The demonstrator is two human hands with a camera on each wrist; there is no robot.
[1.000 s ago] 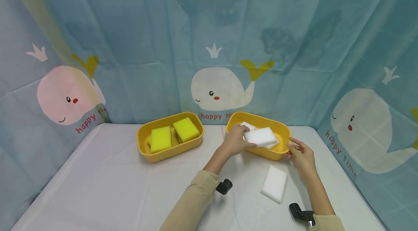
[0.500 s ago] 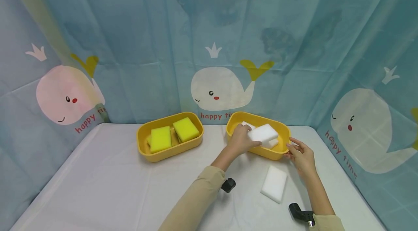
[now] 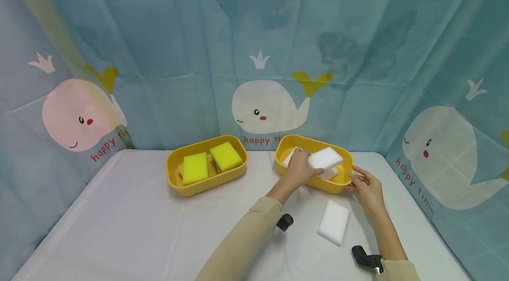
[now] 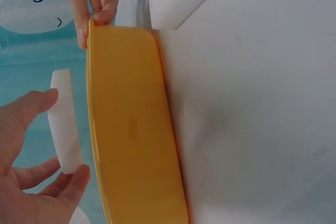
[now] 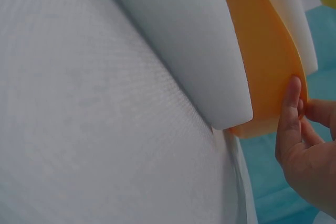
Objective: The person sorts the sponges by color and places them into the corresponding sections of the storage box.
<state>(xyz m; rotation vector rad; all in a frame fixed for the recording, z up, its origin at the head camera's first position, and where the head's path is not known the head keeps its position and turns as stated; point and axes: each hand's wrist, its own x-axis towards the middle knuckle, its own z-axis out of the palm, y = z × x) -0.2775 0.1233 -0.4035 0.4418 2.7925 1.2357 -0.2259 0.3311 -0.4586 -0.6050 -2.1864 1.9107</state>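
Note:
My left hand [image 3: 299, 168] pinches a white sponge [image 3: 326, 157] by its edges, thumb on one side and fingers on the other. In the left wrist view that sponge [image 4: 65, 124] is seen edge-on, above the rim of the right yellow bin [image 4: 131, 129]. Other white sponges [image 3: 329, 174] lie in this bin [image 3: 343, 156], partly hidden by the hand. At the bin's right end my right hand [image 3: 369, 190] pinches the rim between thumb and fingers, as the right wrist view of the hand [image 5: 310, 150] also shows. One more white sponge [image 3: 334, 222] lies flat on the table in front.
A second yellow bin [image 3: 207, 187] stands to the left, with several yellow sponges [image 3: 195, 168] inside. White cloth covers the table [image 3: 119, 223]. Behind and at both sides hangs a blue curtain [image 3: 167, 51] printed with whales.
My left hand has shifted a little to the right and slightly up with the white sponge, which now hangs further over the bin's right part. My right hand keeps its hold on the rim.

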